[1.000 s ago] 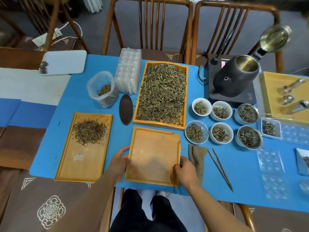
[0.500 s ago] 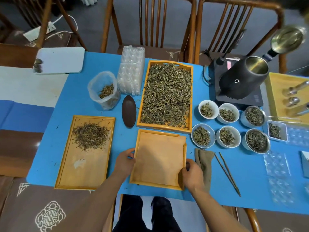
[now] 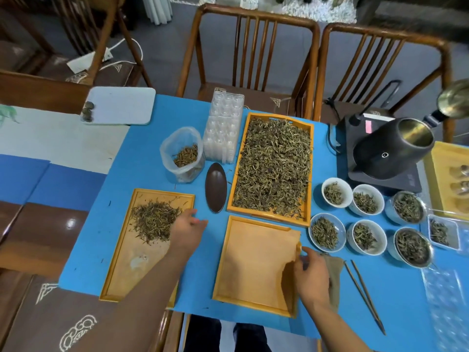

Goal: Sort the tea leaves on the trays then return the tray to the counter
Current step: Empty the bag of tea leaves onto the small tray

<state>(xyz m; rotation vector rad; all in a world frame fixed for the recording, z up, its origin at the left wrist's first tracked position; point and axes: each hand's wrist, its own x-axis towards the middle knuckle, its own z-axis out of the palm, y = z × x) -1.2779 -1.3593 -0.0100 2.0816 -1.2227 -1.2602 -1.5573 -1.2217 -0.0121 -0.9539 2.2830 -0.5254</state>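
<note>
1. Empty tray (image 3: 256,262) sits right in front of me on the blue mat (image 3: 142,158), and I'll place everything else off it.
2. My right hand (image 3: 313,278) is on that tray's right rim, near the gap in the rim. Fingers (image 3: 304,252) are curled loosely with the tips at the edge; can't honestly tell if I'm pinching the rim or just touching it.
3. My left hand (image 3: 186,231) is well off to the left of the empty tray, hovering over the right edge of the half-filled tray (image 3: 132,280). Fingers are loosely spread and a bit blurry, holding nothing that I can see.
4. That left tray has a small pile of tea leaves (image 3: 154,221) in its far half, right by my left fingertips. Near half is bare wood apart from a pale smudge.
5. Just beyond the empty tray, nearly touching its far edge, is the big tray (image 3: 308,179) heaped with loose leaves (image 3: 274,168).
6. Dark oval scoop (image 3: 215,188) lies beyond the empty tray's far-left corner, between the big tray and a clear tub (image 3: 181,153) with some leaves in it.
7. To the right of the empty tray: a folded cloth (image 3: 335,273) partly under my right hand, then long tweezers (image 3: 363,295), and beyond them a cluster of small bowls (image 3: 327,232) with leaves.
8. Black kettle (image 3: 390,148) is far off to the back right.
</note>
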